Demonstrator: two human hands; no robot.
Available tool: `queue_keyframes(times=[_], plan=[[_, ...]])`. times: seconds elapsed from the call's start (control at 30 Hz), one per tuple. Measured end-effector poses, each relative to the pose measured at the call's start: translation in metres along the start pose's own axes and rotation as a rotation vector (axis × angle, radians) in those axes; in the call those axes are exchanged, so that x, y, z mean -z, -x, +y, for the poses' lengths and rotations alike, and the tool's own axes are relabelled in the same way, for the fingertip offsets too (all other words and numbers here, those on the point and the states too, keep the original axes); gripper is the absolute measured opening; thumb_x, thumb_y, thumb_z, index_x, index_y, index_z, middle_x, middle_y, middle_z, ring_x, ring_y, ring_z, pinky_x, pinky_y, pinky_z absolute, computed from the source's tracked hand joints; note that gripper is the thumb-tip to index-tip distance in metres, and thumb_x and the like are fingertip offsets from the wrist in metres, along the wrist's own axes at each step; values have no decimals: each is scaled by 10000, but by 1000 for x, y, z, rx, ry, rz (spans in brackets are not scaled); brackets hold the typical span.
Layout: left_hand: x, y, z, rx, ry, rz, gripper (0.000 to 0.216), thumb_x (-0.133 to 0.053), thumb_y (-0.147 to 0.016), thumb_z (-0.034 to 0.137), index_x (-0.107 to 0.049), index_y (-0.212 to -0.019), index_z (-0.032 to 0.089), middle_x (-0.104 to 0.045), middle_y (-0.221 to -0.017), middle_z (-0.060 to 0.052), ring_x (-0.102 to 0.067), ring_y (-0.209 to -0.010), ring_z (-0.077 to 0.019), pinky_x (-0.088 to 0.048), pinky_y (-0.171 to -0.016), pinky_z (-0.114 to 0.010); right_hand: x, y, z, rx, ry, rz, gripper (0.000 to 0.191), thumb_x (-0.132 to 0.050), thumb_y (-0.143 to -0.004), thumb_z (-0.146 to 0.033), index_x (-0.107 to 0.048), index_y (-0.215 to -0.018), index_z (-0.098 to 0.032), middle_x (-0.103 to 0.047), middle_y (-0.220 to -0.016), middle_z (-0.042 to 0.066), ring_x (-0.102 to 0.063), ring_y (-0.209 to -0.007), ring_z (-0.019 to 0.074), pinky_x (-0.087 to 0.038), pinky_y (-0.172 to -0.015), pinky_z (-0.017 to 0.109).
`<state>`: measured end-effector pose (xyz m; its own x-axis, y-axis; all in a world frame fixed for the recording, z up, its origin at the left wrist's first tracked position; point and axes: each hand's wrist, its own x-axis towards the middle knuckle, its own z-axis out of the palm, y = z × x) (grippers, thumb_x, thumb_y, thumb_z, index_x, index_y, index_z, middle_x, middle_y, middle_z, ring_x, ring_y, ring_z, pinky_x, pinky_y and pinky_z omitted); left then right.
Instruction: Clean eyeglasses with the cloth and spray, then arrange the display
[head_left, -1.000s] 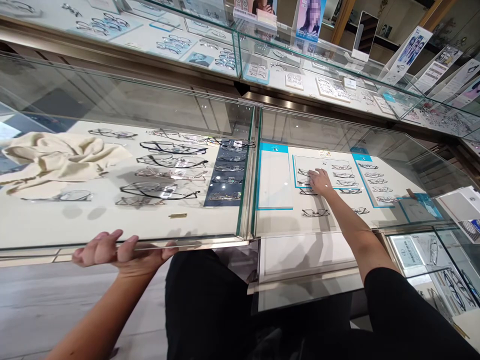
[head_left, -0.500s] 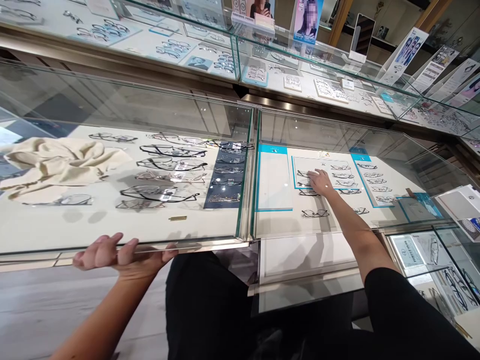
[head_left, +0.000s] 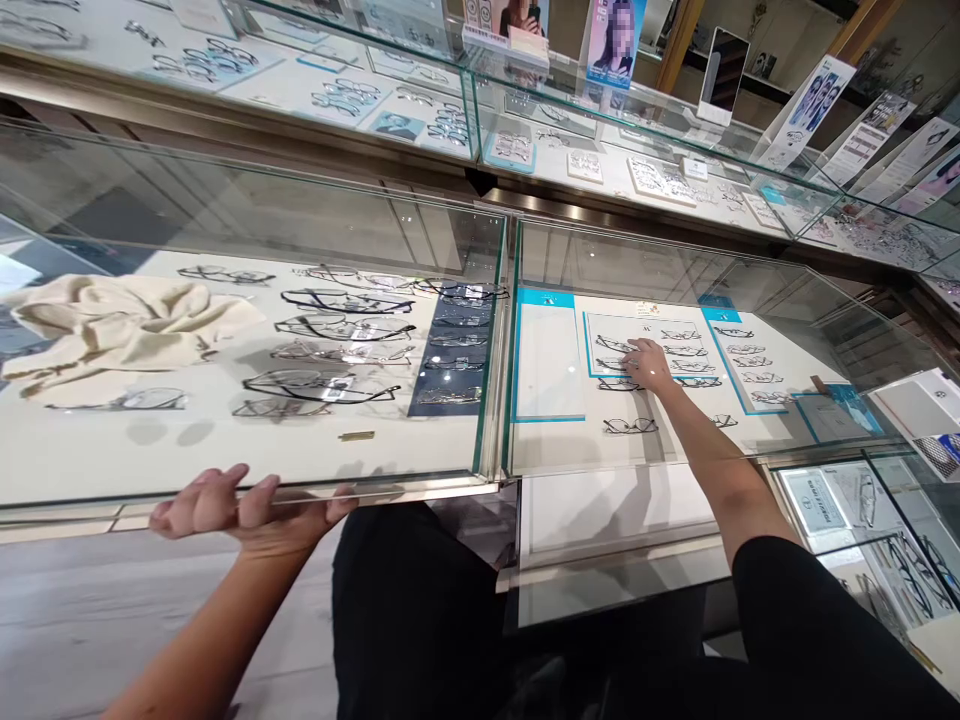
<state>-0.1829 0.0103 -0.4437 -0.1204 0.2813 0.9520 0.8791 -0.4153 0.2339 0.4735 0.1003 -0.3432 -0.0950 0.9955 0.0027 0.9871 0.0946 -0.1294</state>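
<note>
My left hand (head_left: 236, 510) has its fingers curled over the front edge of the left glass display case (head_left: 420, 488). Inside that case lie several dark-framed eyeglasses (head_left: 322, 387) and a crumpled cream cloth (head_left: 127, 320). My right hand (head_left: 646, 366) reaches into the right case, over a white display board with a blue border (head_left: 589, 350). Its fingers are closed at the right end of a pair of eyeglasses (head_left: 613, 364) in the left column; the fingertips are small and partly hidden. Another pair (head_left: 611, 342) lies just behind it, slightly tilted.
A glass partition (head_left: 501, 350) divides the two cases. More eyeglasses stand on a blue-headed board (head_left: 750, 372) to the right. A dark blue board (head_left: 450, 345) holds frames on the left. Behind runs another glass counter (head_left: 480, 120) with posters and a mirror (head_left: 724, 75).
My right hand has shifted slightly right and toward me, from the rear pair of eyeglasses to the pair in front. The rear pair now sits more tilted. My left hand stays almost still.
</note>
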Motion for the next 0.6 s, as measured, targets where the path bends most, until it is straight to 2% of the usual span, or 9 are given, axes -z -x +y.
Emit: queue_keyframes(times=[0.13, 0.27, 0.4, 0.6], plan=[[-3, -2, -2, -190, 46, 73, 841, -609, -488, 837, -535, -1146, 318, -455, -1107, -68, -372, -1128, -343, 5, -1142, -650, 2, 1, 1, 12, -13, 22, 228, -630, -915, -189, -841, -993, -228, -647, -1527, 92, -481, -1499, 385, -412, -1215, 646], [-2, -13, 10, -325, 8, 58, 804, -545, -652, 784, -511, -1308, 320, -488, -1263, -97, -401, -1209, -346, -48, -1172, -629, 4, 2, -1, 12, -15, 20, 226, -636, -922, -193, -847, -992, -233, -653, -1517, 96, -489, -1491, 386, -411, -1216, 642], [-2, -21, 19, -370, -5, 64, 757, -514, -734, 739, -499, -1357, 308, -495, -1300, -109, -417, -1233, -342, -78, -1190, -627, 5, 1, -4, -8, -5, -5, 279, -592, -929, -191, -838, -1059, -210, -632, -1545, 106, -472, -1499, 370, -383, -1235, 609], [-1, -23, 19, -381, -8, 76, 786, -511, -732, 750, -508, -1378, 301, -502, -1312, -112, -428, -1244, -339, -92, -1199, -623, -1, -5, -11, -51, 32, -40, 445, -492, -974, -238, -730, -1335, -135, -617, -1567, 132, -436, -1519, 345, -341, -1262, 553]])
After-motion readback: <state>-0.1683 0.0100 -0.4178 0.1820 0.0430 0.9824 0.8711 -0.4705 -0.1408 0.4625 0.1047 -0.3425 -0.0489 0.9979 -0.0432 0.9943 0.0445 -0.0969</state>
